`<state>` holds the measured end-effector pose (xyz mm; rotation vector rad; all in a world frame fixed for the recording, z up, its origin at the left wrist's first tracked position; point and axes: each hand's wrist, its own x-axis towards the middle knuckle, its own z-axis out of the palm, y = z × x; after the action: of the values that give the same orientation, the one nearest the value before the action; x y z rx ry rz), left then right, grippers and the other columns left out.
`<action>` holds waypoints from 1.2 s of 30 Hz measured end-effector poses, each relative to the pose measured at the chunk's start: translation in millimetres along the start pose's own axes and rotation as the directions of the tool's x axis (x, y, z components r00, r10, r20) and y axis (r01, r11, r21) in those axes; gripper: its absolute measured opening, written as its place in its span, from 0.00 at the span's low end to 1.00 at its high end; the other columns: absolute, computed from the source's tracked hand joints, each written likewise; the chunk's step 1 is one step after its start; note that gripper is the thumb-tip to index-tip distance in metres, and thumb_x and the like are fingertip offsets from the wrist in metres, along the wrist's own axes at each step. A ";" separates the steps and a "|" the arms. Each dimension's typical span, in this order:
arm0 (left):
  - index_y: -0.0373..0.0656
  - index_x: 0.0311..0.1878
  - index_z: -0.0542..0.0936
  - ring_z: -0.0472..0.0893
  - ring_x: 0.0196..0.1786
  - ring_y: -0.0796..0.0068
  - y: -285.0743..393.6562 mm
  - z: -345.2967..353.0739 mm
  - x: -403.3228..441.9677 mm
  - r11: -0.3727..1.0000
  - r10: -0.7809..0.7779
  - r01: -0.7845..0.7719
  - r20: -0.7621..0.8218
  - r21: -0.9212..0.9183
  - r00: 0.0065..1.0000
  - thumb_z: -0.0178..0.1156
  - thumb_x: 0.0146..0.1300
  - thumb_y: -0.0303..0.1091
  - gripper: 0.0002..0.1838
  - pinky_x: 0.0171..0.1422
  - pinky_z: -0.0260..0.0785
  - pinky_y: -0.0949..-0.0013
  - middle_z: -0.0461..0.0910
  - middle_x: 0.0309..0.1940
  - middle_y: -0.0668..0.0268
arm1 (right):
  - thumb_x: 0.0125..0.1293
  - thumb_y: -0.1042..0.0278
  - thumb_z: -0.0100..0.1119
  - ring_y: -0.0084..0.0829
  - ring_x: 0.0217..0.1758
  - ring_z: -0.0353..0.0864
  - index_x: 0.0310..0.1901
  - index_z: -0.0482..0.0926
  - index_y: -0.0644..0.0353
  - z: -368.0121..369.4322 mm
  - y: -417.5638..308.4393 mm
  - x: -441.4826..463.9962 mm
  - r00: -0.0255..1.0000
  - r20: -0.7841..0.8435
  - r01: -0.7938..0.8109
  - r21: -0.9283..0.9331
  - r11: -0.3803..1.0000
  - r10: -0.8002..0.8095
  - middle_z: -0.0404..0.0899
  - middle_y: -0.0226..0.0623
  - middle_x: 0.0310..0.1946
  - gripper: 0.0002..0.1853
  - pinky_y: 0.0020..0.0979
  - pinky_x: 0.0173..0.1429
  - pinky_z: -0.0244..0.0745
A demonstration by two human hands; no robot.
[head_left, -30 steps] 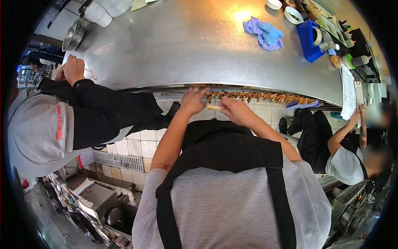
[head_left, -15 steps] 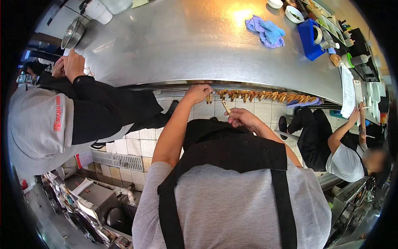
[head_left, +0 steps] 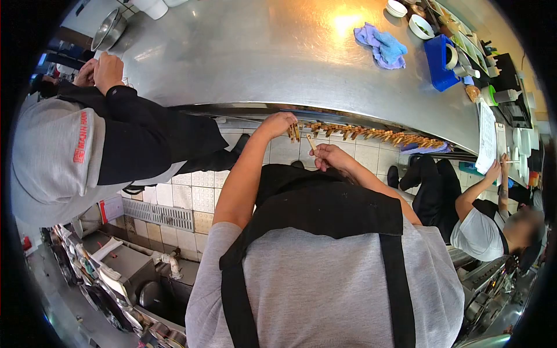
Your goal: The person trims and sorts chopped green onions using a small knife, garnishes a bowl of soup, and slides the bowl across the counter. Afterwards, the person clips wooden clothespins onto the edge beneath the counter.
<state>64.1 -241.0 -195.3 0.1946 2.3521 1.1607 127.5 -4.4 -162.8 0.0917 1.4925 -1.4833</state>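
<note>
A row of wooden clothespins (head_left: 377, 134) hangs along the rail under the front edge of the steel counter. At the row's left end, my left hand (head_left: 279, 124) has its fingers closed around the top of a hanging clothespin (head_left: 292, 134); its fingertips are partly hidden. Lower and to the right, my right hand (head_left: 329, 158) pinches a single pale wooden clothespin (head_left: 311, 142) by one end. That clothespin tilts up toward the row and is apart from it.
The steel counter (head_left: 243, 64) carries blue cloths (head_left: 382, 46), a blue bin (head_left: 442, 64) and a metal bowl (head_left: 109, 29). A co-worker in a grey cap (head_left: 61, 139) stands close at left. Another person (head_left: 478, 226) at right handles a paper sheet (head_left: 486, 136).
My right hand has shifted slightly left and up with its clothespin, nearer to my left hand. My left hand stays at the row's end. The view has shifted a little.
</note>
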 end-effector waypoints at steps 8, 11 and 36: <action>0.42 0.44 0.80 0.78 0.44 0.67 -8.9 -7.3 3.7 0.992 0.057 -0.051 0.046 -0.115 0.997 0.44 0.63 0.42 0.19 0.45 0.70 0.66 0.80 0.42 0.60 | 0.68 0.64 0.47 0.19 0.17 0.69 0.42 0.73 0.62 -5.4 5.8 1.2 0.998 -0.036 -0.046 0.016 0.999 0.047 0.74 0.30 0.19 0.10 0.21 0.23 0.65; 0.42 0.47 0.80 0.77 0.41 0.71 2.9 -12.0 -2.8 0.990 0.047 -0.038 0.059 -0.132 0.997 0.43 0.65 0.44 0.20 0.41 0.71 0.68 0.80 0.44 0.63 | 0.68 0.64 0.45 0.20 0.17 0.69 0.42 0.72 0.62 -2.9 0.0 1.9 0.995 -0.086 -0.043 0.038 0.998 0.046 0.74 0.30 0.19 0.11 0.21 0.23 0.65; 0.46 0.57 0.74 0.66 0.62 0.63 33.7 -12.1 -4.0 0.979 0.057 -0.103 0.250 0.176 0.967 0.38 0.69 0.50 0.25 0.66 0.57 0.63 0.73 0.57 0.58 | 0.71 0.62 0.42 0.18 0.19 0.70 0.43 0.70 0.56 4.1 -8.5 4.8 0.999 -0.045 0.004 0.258 0.966 0.008 0.75 0.28 0.22 0.09 0.24 0.30 0.71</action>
<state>58.3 -229.8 -161.5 0.4750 2.2488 0.8918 121.9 -12.5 -158.9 0.2853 1.3266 -1.6780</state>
